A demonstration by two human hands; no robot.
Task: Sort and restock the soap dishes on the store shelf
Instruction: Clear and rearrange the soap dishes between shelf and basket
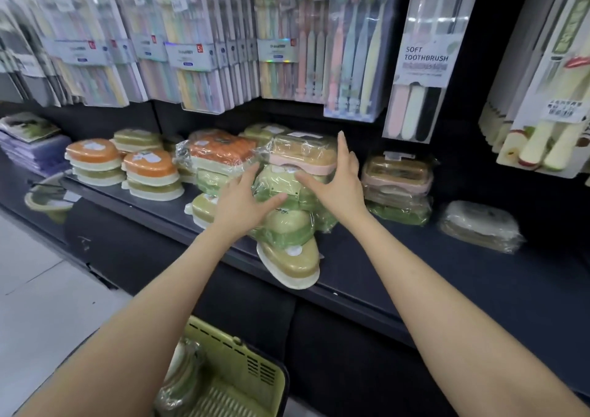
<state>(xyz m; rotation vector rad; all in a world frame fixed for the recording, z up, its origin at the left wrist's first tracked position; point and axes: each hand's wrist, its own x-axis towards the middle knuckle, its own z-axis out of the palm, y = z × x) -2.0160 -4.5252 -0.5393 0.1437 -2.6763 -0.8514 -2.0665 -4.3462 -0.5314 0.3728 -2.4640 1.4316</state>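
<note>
So both hands are out in front, nothing held. The left hand (pixel 242 199) and right hand (pixel 335 180) are both loose with fingers spread, bracketing the wrapped pile of green soap dishes (pixel 287 228) mid-shelf. The pile sits dead ahead, right between the palms, so neither hand is really nearer. The right one is just higher up and deeper in, its forefinger standing up beside the pink pack (pixel 303 157) on top. The left is down by the orange pack (pixel 220 153).

The heap seems to run back-to-front, sliding toward the lip of the shelf (pixel 415 257). The bottom dish (pixel 290 266) pokes out over the edge, so I'd guess that end needs catching first.

Can't tell if the thumbs are actually on the plastic or just hovering. The wrap glare hides how many dishes are in there. The yellow basket (pixel 242 378) is cut off at the bottom, and its contents are just blurry wrap.
</note>
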